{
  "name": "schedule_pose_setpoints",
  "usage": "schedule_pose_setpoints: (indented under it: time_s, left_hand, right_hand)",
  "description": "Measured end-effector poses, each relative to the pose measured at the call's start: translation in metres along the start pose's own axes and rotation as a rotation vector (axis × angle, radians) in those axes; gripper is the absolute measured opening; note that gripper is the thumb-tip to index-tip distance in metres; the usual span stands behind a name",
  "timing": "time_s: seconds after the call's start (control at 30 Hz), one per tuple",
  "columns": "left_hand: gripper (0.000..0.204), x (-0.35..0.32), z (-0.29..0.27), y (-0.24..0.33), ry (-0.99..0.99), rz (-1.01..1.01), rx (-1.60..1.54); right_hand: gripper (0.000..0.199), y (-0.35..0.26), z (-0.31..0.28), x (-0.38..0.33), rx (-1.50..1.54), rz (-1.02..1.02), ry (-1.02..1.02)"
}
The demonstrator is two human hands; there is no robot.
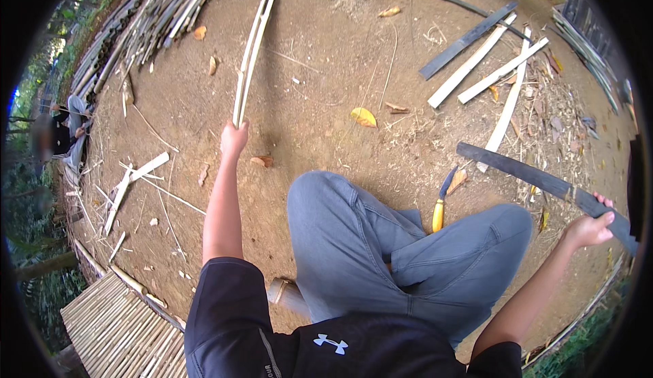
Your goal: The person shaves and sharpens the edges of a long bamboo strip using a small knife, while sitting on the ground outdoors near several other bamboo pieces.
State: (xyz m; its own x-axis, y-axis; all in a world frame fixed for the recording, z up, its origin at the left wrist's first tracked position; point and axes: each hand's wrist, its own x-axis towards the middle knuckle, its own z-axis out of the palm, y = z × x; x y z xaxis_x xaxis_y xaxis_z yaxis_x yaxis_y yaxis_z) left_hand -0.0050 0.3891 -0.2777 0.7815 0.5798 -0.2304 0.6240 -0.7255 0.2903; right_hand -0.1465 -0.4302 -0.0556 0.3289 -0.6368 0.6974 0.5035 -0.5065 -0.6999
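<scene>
My left hand is stretched out over the dirt ground and grips the near end of a pair of long pale bamboo strips that reach away from me. Far to the right, my right hand is closed around a long dark bamboo slat that runs back toward the left. I sit with crossed legs in grey trousers. A knife with a yellow handle lies on the ground between my knees, blade pointing away.
A heap of bamboo poles lies at the far left. Pale and dark split slats are scattered at the far right. A woven bamboo platform sits at the lower left. Another person sits at the left edge.
</scene>
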Motion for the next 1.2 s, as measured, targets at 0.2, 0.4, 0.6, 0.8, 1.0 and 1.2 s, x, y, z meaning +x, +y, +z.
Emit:
schedule_pose_setpoints:
  time_s: [0.2,0.4,0.6,0.8,1.0,1.2]
  left_hand:
    - [0.055,-0.063,-0.025,-0.006,0.018,0.011,0.045]
    - [0.054,-0.136,-0.052,-0.03,0.051,0.026,0.086]
    - [0.051,-0.203,-0.075,-0.042,0.046,0.118,0.162]
    - [0.046,-0.255,-0.088,0.018,0.056,0.263,0.113]
    - [0.046,-0.259,-0.101,0.096,0.037,0.447,0.14]
    - [0.054,-0.246,-0.069,0.208,-0.02,0.647,0.218]
  right_hand:
    - [0.019,-0.006,0.013,-0.01,0.078,0.058,-0.012]
    - [0.021,-0.03,0.032,-0.021,0.086,0.081,0.098]
    - [0.024,-0.04,0.038,-0.035,0.144,0.093,0.112]
    - [0.019,-0.055,0.021,-0.035,0.096,0.124,0.145]
    - [0.016,-0.05,0.009,-0.037,0.068,0.155,0.21]
    - [0.017,-0.058,0.014,-0.038,0.163,0.175,0.202]
